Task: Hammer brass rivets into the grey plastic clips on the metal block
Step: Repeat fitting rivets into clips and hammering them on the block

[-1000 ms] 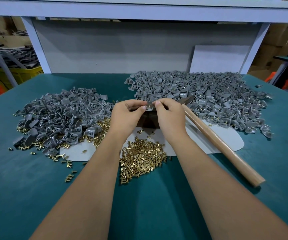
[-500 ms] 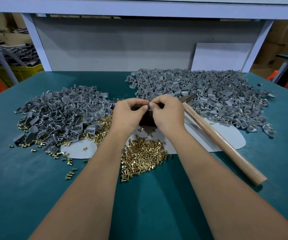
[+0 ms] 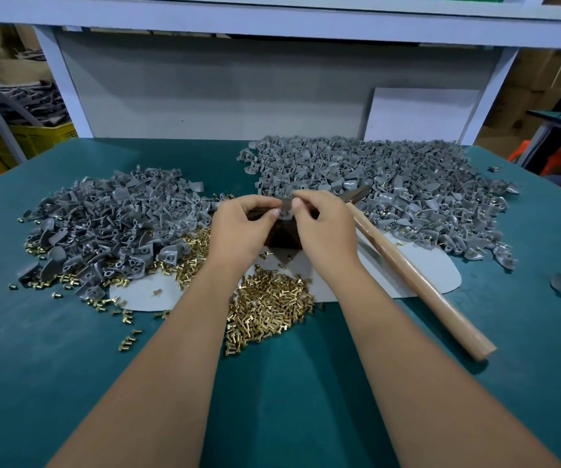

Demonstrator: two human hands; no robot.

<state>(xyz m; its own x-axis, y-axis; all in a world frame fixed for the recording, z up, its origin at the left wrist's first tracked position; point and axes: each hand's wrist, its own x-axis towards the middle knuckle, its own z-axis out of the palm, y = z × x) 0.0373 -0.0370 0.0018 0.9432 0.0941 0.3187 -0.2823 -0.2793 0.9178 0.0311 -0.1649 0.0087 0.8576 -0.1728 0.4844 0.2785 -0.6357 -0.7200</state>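
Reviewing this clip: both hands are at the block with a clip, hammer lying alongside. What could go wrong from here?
1. Both the left hand and right hand pinch one grey clip over the metal block; a rivet may sit crooked or drop unnoticed.
2. The hammer lies beside the right forearm; reaching for it could shift the clip.
3. Loose brass rivets crowd the block's base, so one could roll under the work.

Bare forearms, no sleeves/gloves; short nails on fingers (image 3: 274, 214).
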